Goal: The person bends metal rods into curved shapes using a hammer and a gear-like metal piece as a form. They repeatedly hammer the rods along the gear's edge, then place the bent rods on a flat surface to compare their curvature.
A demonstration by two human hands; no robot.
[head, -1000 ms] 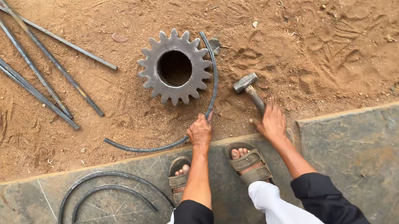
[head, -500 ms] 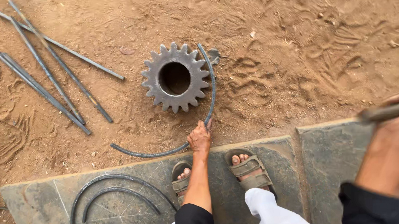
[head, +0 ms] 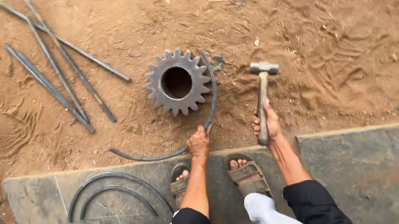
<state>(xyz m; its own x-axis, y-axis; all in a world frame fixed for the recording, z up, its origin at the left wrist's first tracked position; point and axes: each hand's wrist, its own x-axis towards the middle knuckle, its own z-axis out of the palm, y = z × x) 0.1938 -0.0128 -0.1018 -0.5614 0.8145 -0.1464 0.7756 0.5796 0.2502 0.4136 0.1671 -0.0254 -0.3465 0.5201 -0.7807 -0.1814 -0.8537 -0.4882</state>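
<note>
Curved rod (head: 207, 87) in left hand (head: 199, 142); hammer (head: 263, 96) in right hand (head: 267, 123).

Ground is loose reddish-brown sand (head: 321, 41), scuffed with footprints and drag marks. Lying on it: a large toothed steel gear (head: 177, 82), flat, bore facing up; a curved steel rod (head: 210, 98) wrapping the gear's right side and trailing down-left toward the slab edge; a bundle of straight steel rods (head: 58, 68) crossed over each other at upper left, well apart from the gear. Along the bottom runs a flat grey stone slab (head: 369, 172), joint line near the right. On the slab at left lie two bent rod arcs (head: 109, 190), nested. Sandalled feet (head: 248, 172) stand on the slab edge.
</note>
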